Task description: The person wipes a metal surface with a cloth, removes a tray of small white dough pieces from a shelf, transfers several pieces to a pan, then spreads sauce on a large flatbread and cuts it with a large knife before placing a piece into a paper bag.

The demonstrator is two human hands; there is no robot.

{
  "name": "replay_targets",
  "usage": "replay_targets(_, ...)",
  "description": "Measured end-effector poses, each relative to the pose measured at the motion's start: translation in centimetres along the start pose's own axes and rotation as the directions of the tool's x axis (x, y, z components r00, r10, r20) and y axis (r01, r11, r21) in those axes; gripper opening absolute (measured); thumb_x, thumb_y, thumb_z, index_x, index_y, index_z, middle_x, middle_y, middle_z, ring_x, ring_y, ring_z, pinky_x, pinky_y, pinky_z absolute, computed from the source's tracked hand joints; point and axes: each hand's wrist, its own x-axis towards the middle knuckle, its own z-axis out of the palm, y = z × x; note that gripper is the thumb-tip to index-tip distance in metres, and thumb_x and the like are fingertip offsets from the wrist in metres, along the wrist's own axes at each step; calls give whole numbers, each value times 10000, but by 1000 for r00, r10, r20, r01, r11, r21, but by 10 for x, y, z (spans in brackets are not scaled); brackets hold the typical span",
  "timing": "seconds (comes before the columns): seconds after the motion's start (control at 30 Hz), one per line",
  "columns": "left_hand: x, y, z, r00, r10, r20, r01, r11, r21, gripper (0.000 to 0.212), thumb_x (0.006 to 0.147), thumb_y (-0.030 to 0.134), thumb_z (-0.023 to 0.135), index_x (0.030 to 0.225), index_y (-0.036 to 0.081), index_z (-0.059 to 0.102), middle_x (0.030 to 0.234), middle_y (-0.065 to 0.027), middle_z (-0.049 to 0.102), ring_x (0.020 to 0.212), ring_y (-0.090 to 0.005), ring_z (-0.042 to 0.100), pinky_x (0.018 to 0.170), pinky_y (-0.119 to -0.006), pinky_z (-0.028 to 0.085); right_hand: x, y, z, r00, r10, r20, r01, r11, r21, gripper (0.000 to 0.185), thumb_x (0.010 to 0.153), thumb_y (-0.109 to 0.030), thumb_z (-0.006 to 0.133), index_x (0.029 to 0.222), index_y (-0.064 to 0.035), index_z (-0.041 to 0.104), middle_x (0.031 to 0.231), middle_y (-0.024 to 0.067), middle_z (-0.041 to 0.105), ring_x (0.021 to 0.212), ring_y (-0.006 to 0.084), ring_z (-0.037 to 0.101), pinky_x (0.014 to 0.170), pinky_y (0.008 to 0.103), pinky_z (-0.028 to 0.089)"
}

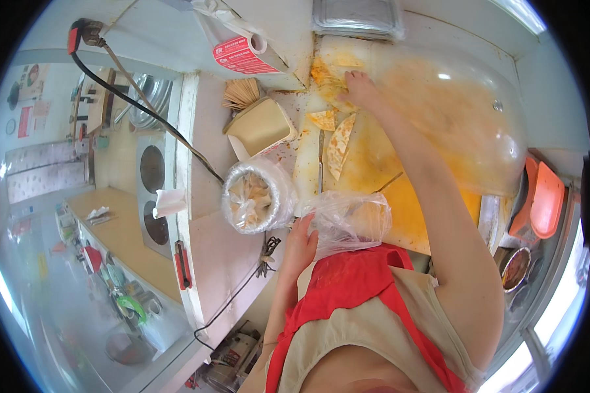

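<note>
My left hand point(302, 240) is at the near edge of the cutting board point(368, 147), its fingers and thumb at the gathered edge of a clear plastic bag point(349, 221). My right hand point(361, 91) reaches to the far end of the board, beside a piece of filled flatbread point(327, 81). Whether the fingers grip it is hidden. Nearer to me lie a small flatbread wedge point(323, 119) and a longer browned slice point(341, 147). A long knife point(320, 159) rests along their left side.
A tub lined with clear plastic point(250, 201) stands left of the board, with paper food boxes point(263, 127) behind it. On the right, a large clear dome cover point(462, 113) spans the board. A black cable point(142, 108) hangs across the left. Orange plastic scoops point(543, 201) sit far right.
</note>
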Motion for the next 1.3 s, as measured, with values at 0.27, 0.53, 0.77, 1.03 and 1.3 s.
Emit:
replay_targets(0.27, 19, 21, 17, 993, -104, -47, 102, 993, -54, 369, 791, 20, 515, 1156, 15, 466, 1083, -198, 519, 990, -368, 508, 816, -379, 424, 7, 16, 9, 995, 33, 89, -37, 998, 45, 464, 683, -289, 683, 1052, -69, 506, 1039, 145, 558, 928, 312, 556, 758, 412, 461)
replay_targets(0.53, 30, 24, 17, 996, -86, 0, 86, 994, -72, 384, 788, 16, 519, 1169, 25, 469, 1063, -184, 527, 914, -338, 530, 723, -354, 443, 2, 31, 25, 993, -113, 25, 112, 992, 64, 317, 695, -165, 660, 969, -66, 538, 940, 158, 585, 909, 322, 561, 732, 420, 460)
replay_targets(0.77, 31, 19, 12, 997, -69, -23, 68, 997, -33, 392, 784, 20, 524, 1172, 29, 467, 1063, -186, 530, 920, -334, 529, 743, -354, 438, 3, 22, 13, 969, -133, -208, 186, 948, 259, 322, 703, -100, 644, 1000, -21, 546, 933, 176, 576, 885, 340, 564, 734, 414, 453)
replay_targets(1.03, 32, 21, 10, 993, -114, 7, 115, 989, -90, 398, 789, 20, 527, 1181, 26, 461, 1097, -197, 523, 986, -343, 515, 794, -346, 430, 26, -30, -36, 999, -5, 42, -1, 988, 157, 447, 633, -217, 725, 968, 7, 531, 1012, 172, 581, 910, 316, 574, 778, 394, 459)
replay_targets(1.3, 23, 12, 12, 995, -100, -26, 96, 989, -112, 395, 793, 20, 531, 1181, 7, 460, 1125, -194, 516, 1041, -342, 502, 843, -349, 418, 51, 2, 17, 973, 52, -224, -27, 993, 114, 411, 656, -258, 712, 972, -51, 549, 1006, 154, 580, 969, 308, 546, 830, 378, 451)
